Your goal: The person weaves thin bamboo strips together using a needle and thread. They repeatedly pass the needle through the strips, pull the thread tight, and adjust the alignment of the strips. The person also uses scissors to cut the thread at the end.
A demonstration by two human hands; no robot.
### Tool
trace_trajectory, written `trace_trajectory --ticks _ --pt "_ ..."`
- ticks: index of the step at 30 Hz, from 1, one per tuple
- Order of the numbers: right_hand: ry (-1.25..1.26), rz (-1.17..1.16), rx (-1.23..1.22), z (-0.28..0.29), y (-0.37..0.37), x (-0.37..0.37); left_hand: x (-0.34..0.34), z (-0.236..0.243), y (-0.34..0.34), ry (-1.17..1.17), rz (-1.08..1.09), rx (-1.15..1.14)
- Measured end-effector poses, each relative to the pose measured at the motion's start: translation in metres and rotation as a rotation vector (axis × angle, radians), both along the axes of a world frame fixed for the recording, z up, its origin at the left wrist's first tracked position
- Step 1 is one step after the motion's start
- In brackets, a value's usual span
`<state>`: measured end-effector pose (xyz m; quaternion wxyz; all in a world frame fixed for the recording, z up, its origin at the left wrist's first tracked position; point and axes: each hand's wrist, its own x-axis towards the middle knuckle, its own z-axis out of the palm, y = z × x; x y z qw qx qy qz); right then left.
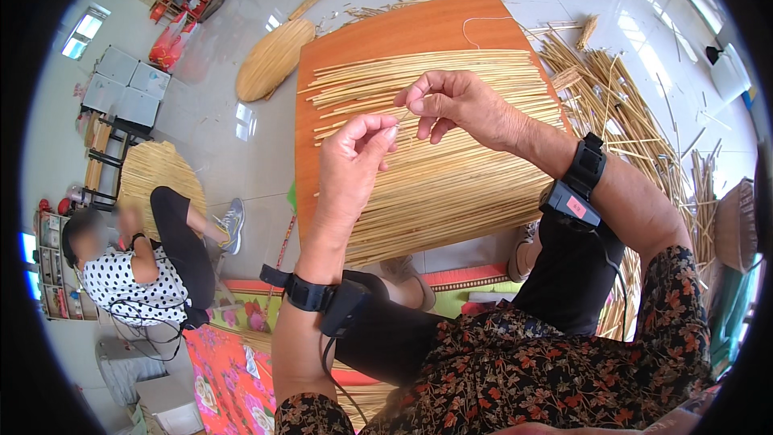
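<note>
My left hand (357, 153) and my right hand (451, 109) are raised near each other above rows of thin straw-coloured sticks (451, 201) laid on an orange-brown board (491, 20). Both hands pinch with thumb and forefinger at a thin pale strand (405, 114), perhaps thread; its exact shape and whether a needle is on it are too small to tell. The other fingers of my right hand curl loosely. A loose white thread (483, 18) curves over the board's far part.
A co-worker (137, 274) sits at left beside a round stick mat (157, 169). An oval mat (274, 56) lies beyond the board's left corner. Loose stick bundles (612, 113) cover the floor at right, near a basket (733, 225). Patterned cloths (221, 362) lie beside my legs.
</note>
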<state>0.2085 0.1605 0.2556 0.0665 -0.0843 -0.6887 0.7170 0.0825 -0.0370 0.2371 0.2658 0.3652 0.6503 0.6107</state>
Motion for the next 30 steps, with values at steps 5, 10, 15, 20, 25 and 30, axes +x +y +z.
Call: trace_trajectory --ticks 5,10,15,20,25,30 --pt "-0.01 0.005 0.02 -0.001 0.0 0.0 -0.002 -0.005 0.001 0.142 0.087 -0.03" --pt "-0.026 0.003 0.062 0.0 0.001 0.001 0.0 -0.003 0.004 0.139 0.127 -0.061" --pt "-0.028 0.004 0.07 -0.001 0.001 0.0 0.001 -0.002 0.002 0.082 0.083 -0.024" --pt "-0.008 -0.002 0.004 -0.002 0.001 0.0 0.0 0.0 0.002 0.006 0.073 0.001" --pt "0.035 -0.018 -0.017 -0.004 0.001 -0.001 0.002 0.003 0.0 -0.175 0.0 0.084" --pt "0.067 -0.05 0.001 -0.003 0.001 0.0 0.001 0.008 -0.001 -0.272 -0.08 0.049"
